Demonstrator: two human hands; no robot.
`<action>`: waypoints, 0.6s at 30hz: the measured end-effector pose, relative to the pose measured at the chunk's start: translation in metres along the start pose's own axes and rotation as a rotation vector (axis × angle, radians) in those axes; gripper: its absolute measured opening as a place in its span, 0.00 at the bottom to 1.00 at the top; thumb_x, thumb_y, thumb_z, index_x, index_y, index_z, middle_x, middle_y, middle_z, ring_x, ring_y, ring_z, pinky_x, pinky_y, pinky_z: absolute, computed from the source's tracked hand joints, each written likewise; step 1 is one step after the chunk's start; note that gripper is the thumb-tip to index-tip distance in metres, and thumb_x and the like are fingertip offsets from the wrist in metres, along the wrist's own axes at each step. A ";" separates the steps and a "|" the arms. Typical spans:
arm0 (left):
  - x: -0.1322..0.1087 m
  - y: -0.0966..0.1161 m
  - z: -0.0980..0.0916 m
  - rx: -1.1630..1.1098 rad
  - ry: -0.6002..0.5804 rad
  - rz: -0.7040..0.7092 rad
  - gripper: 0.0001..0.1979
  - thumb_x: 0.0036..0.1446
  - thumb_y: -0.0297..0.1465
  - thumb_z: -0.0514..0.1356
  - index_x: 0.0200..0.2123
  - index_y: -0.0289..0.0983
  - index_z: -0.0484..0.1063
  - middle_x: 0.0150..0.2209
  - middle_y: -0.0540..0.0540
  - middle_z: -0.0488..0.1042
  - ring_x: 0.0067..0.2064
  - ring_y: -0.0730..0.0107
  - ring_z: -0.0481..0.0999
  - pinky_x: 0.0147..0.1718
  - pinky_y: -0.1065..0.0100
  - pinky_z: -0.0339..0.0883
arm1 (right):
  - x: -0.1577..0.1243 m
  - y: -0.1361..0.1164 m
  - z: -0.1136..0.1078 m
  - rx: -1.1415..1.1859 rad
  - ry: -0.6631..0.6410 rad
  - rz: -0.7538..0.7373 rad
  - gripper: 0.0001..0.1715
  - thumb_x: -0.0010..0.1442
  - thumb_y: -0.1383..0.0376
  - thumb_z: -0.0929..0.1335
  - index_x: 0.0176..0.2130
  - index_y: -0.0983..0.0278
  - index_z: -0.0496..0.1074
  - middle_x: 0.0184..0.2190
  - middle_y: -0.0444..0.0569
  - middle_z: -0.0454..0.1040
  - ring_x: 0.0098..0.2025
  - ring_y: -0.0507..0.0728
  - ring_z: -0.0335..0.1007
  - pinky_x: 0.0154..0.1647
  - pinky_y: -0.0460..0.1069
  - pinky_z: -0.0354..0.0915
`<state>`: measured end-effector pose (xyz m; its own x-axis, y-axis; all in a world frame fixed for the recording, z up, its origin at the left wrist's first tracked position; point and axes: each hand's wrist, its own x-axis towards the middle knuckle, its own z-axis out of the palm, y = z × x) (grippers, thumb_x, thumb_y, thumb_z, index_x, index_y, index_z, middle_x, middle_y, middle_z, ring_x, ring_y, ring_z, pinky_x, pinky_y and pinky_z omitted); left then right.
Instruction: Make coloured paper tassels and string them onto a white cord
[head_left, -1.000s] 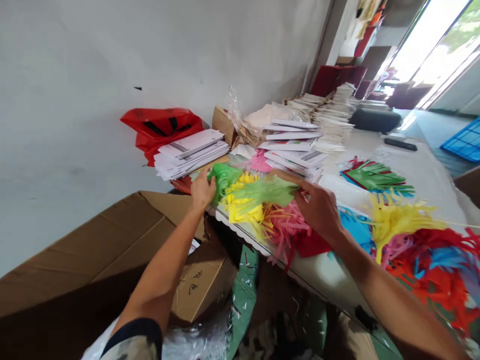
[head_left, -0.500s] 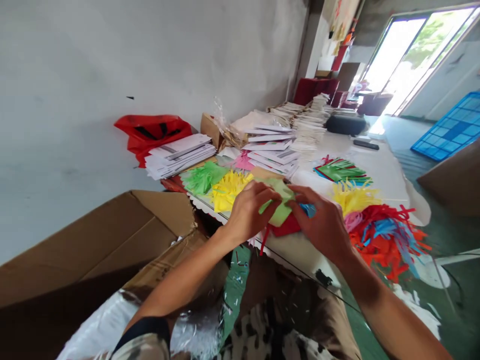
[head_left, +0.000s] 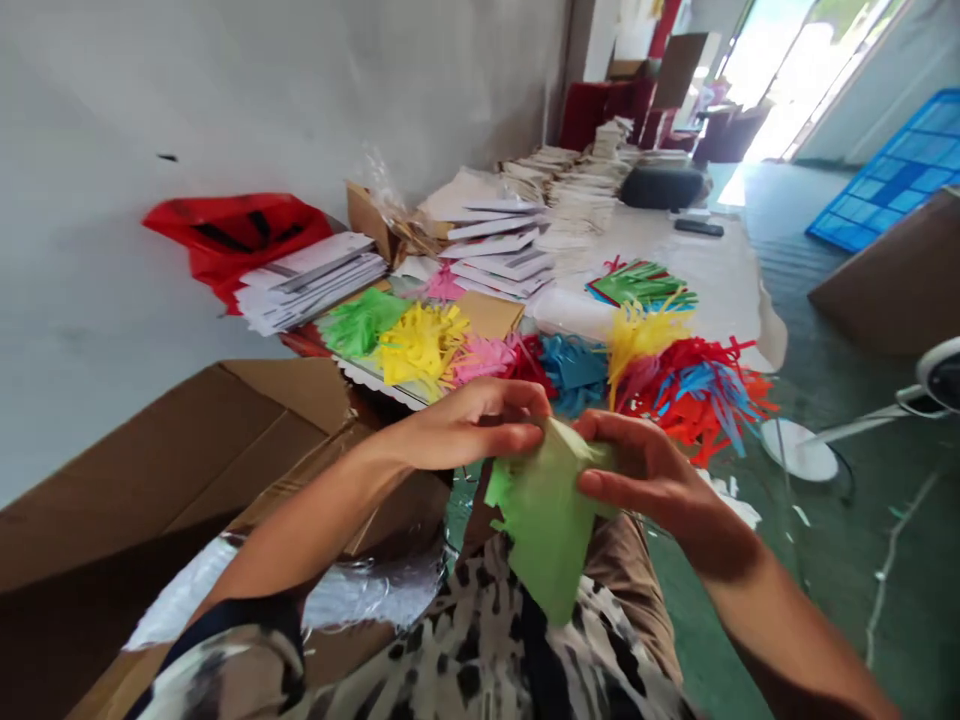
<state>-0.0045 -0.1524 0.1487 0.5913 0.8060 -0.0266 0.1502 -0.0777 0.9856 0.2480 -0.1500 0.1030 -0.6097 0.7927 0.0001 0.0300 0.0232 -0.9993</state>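
A light green sheet of tissue paper (head_left: pixel 551 530) hangs between my hands, in front of my lap, its left edge ragged. My left hand (head_left: pixel 480 425) pinches its top edge between thumb and fingers. On the other side, my right hand (head_left: pixel 637 462) grips the top right part of the same sheet. Just beyond my hands lie fringed paper bunches along the table edge: green (head_left: pixel 364 322), yellow (head_left: pixel 421 345), pink (head_left: pixel 484 362) and blue (head_left: pixel 574 368). A red and orange fringed pile (head_left: pixel 697 395) sits to the right.
A large cardboard box (head_left: pixel 187 470) stands open at my left. White envelopes (head_left: pixel 315 280) and a red bag (head_left: pixel 240 240) lie by the wall. Paper stacks (head_left: pixel 581 200) fill the back of the table (head_left: pixel 720 260). A fan stand (head_left: pixel 802 450) is on the floor at right.
Both hands have come back from the table toward my body with the green tissue paper, which now hangs down unfolded. The view has tilted downward, showing the bunches on the table more fully.
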 end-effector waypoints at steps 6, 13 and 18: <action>0.034 -0.046 -0.019 0.113 0.124 -0.069 0.14 0.63 0.44 0.64 0.37 0.38 0.72 0.21 0.55 0.65 0.20 0.76 0.62 0.19 0.73 0.53 | 0.003 0.020 -0.021 0.142 0.170 0.161 0.22 0.53 0.52 0.81 0.39 0.59 0.74 0.32 0.42 0.75 0.30 0.51 0.70 0.26 0.44 0.66; 0.058 -0.107 -0.030 1.016 0.454 0.135 0.16 0.68 0.39 0.64 0.54 0.39 0.76 0.47 0.41 0.81 0.48 0.53 0.80 0.47 0.55 0.74 | 0.032 0.086 -0.050 -0.395 0.380 0.132 0.28 0.58 0.63 0.73 0.57 0.61 0.73 0.37 0.46 0.79 0.28 0.52 0.73 0.30 0.47 0.70; 0.047 -0.150 0.026 0.971 0.244 0.421 0.35 0.65 0.47 0.66 0.70 0.39 0.64 0.65 0.36 0.74 0.67 0.47 0.71 0.68 0.43 0.64 | 0.029 0.125 -0.067 -0.592 0.415 0.228 0.33 0.59 0.66 0.71 0.63 0.62 0.70 0.51 0.55 0.81 0.34 0.55 0.78 0.36 0.50 0.73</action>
<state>0.0210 -0.1182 -0.0047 0.5850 0.6926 0.4221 0.5984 -0.7198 0.3518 0.2873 -0.0831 -0.0194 -0.1922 0.9786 -0.0730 0.6115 0.0613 -0.7889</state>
